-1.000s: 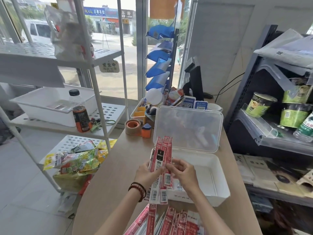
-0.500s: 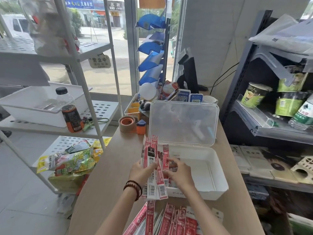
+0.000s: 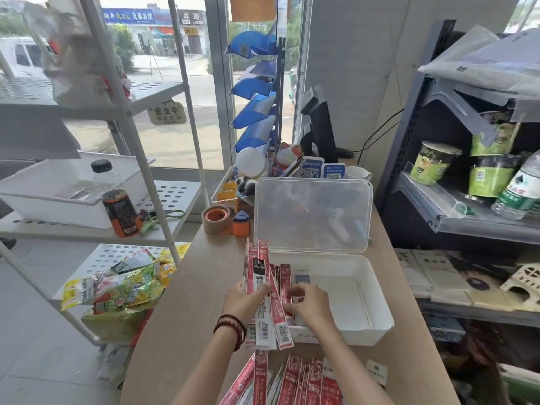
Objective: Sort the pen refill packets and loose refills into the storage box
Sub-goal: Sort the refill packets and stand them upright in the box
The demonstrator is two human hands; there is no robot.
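Observation:
A white storage box [image 3: 377, 299] sits open on the wooden counter, its clear lid [image 3: 312, 214] standing upright behind it. My left hand [image 3: 244, 301] grips a fan of long red-and-white refill packets [image 3: 258, 287] held upright over the box's left edge. My right hand [image 3: 309, 305] pinches one red packet [image 3: 285, 283] of that bunch, lowered inside the box's left side. A pile of more red packets [image 3: 292, 381] lies on the counter near me, below my wrists.
A tape roll [image 3: 215, 219] and an orange sharpener [image 3: 241, 223] sit behind the box to the left, with a desk organiser [image 3: 230, 188] beyond. A white rack with snack bags [image 3: 125, 287] stands left; a grey goods shelf [image 3: 467, 223] stands right.
The bunch of packets has come down and toward the box. My right hand has separated one packet and lowered it into the box's left side.

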